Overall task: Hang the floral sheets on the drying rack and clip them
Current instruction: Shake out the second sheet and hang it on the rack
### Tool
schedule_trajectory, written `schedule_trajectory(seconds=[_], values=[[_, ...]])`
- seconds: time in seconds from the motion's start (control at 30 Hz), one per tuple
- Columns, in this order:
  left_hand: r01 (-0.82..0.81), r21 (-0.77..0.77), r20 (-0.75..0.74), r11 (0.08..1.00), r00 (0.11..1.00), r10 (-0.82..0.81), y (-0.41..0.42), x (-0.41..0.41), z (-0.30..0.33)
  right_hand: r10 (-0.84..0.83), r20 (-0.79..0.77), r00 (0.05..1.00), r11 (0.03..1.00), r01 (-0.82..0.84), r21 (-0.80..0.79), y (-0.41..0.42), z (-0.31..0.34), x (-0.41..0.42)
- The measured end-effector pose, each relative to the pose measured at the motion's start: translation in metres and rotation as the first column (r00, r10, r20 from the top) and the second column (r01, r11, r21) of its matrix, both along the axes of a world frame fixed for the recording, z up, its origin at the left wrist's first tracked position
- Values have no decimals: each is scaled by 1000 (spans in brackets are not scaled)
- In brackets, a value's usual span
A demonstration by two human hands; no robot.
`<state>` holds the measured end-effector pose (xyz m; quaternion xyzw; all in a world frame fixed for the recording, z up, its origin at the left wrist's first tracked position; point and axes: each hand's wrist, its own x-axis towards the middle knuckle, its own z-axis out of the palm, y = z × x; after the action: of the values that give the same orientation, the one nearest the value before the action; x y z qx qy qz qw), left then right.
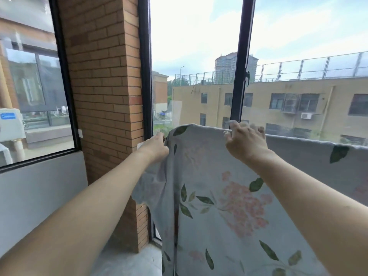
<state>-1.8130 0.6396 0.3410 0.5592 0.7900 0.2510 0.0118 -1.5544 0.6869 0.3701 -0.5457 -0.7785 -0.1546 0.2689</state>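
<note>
A pale grey floral sheet (209,196) with pink flowers and green leaves hangs in front of the window, draped over a bar that the cloth hides. Its top edge runs from centre to the right border. My left hand (155,148) pinches the sheet's left edge just below the top corner. My right hand (246,139) grips the top fold, fingers curled over it. No clip is visible in either hand.
A brick pillar (105,96) stands left of the sheet. Black window frames (240,76) rise behind the sheet. A grey wall and sill (39,186) lie at the left, a concrete floor (129,261) below.
</note>
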Motion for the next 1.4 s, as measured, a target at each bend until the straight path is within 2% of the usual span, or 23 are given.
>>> schedule_trajectory(seconds=[0.1, 0.27, 0.43, 0.6, 0.67, 0.73, 0.8, 0.9, 0.97, 1.03, 1.1, 1.23, 1.3, 1.37, 1.4], values=[[50, -50, 40, 997, 998, -48, 27, -15, -4, -45, -8, 999, 999, 45, -5, 12, 1, -5], [78, -76, 73, 994, 995, -72, 53, -39, -26, -54, 1, 999, 989, 53, 141, 27, -7, -15], [53, 162, 239, 985, 967, -91, 66, -75, -29, -73, -119, 990, 960, 102, 259, 29, -18, -18], [80, 373, 155, 924, 977, -147, 86, -111, -15, -124, -165, 979, 935, 170, 310, 36, -25, -35], [112, 336, 60, 935, 988, -140, 99, -129, -20, -118, -185, 976, 946, 167, 279, 38, -21, -48], [129, 197, 12, 972, 991, -134, 108, -140, -33, -113, -217, 970, 959, 164, 233, 41, -17, -61], [189, 203, 144, 961, 965, -220, 120, -143, -38, -136, -265, 955, 958, 195, 211, 44, -12, -71], [235, 386, 455, 892, 793, -405, 126, -127, -26, -199, -333, 921, 945, 271, 183, 47, -4, -71], [221, 445, 526, 868, 720, -452, 127, -115, -9, -251, -401, 881, 929, 335, 154, 46, 9, -67], [186, 498, 543, 847, 695, -472, 129, -109, 12, -255, -480, 840, 916, 368, 157, 47, 30, -65], [139, 541, 524, 829, 715, -462, 130, -110, 36, -227, -516, 826, 902, 378, 208, 48, 57, -68], [-2, 631, 426, 776, 837, -344, 124, -133, 73, -153, -487, 860, 872, 350, 343, 51, 94, -96], [-71, 531, 405, 844, 897, -179, 127, -152, 66, -106, -402, 909, 894, 264, 362, 55, 84, -111], [-80, 293, 338, 953, 941, -25, 137, -170, 41, -83, -289, 954, 948, 164, 271, 62, 55, -115], [-24, 153, 276, 988, 961, -19, 137, -171, 29, -89, -229, 969, 972, 135, 194, 65, 38, -113]])
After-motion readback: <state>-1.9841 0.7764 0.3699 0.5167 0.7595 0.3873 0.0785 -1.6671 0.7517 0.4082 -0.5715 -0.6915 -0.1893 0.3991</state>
